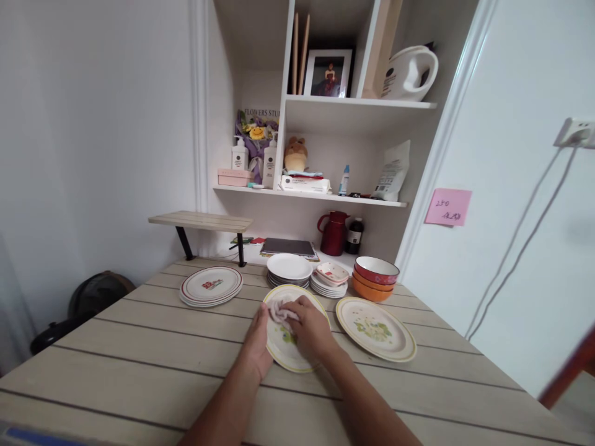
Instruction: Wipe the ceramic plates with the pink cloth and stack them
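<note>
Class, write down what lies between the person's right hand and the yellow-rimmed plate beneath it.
In the head view, a crumpled pale pink cloth lies between the right hand and the yellow-rimmed plate, pressed onto the plate's upper part.

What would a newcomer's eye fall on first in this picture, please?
At the middle of the table, the right hand presses a pinkish cloth onto a yellow-rimmed plate while the left hand rests at its rim. Behind, to the right, stacked red and orange bowls stand out; a pink note hangs on the right wall.

Plate [285, 348] middle under cloth [279, 310], note [447, 207] writing unreadable
</note>
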`<control>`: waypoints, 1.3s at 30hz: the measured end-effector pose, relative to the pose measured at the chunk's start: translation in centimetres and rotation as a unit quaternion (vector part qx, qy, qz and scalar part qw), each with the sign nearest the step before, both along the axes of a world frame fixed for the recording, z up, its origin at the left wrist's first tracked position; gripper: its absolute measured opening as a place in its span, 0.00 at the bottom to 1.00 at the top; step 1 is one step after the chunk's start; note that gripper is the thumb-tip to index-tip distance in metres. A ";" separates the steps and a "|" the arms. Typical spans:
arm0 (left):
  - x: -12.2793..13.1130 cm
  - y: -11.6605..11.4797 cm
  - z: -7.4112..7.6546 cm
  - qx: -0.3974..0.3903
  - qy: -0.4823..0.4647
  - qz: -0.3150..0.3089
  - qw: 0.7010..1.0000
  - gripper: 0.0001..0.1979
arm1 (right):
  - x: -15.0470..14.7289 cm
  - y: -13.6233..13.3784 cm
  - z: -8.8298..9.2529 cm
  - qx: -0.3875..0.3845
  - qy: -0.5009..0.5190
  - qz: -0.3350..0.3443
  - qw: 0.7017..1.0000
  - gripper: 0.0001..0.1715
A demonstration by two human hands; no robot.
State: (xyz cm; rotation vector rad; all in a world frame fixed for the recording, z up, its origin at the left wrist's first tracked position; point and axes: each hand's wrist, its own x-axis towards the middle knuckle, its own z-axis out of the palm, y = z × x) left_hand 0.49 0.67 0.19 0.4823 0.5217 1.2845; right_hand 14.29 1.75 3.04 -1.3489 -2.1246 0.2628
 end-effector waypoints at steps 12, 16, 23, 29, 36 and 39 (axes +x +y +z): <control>-0.6 0.5 -0.4 -0.032 -0.013 0.018 0.999 0.34 | 5.7 -1.3 1.5 -0.116 -0.188 -0.122 0.968 0.17; -0.4 0.4 0.0 -0.034 -0.018 -0.004 0.999 0.35 | 5.6 -2.4 1.8 -0.140 -0.177 0.039 0.973 0.21; -0.5 -0.3 1.1 -0.034 -0.016 -0.092 0.995 0.49 | 0.7 -2.6 1.0 -0.088 -0.059 0.154 0.982 0.17; 0.3 -0.7 0.7 -0.018 -0.003 -0.008 1.000 0.40 | -3.3 -1.0 1.0 0.034 -0.060 -0.007 0.998 0.15; 0.8 -0.5 0.2 0.007 0.015 0.046 0.999 0.33 | -2.6 2.5 1.8 0.000 -0.095 -0.144 0.985 0.15; 0.7 -0.3 -0.3 -0.007 0.007 0.028 1.000 0.35 | -0.7 3.0 1.0 -0.019 -0.091 -0.209 0.974 0.17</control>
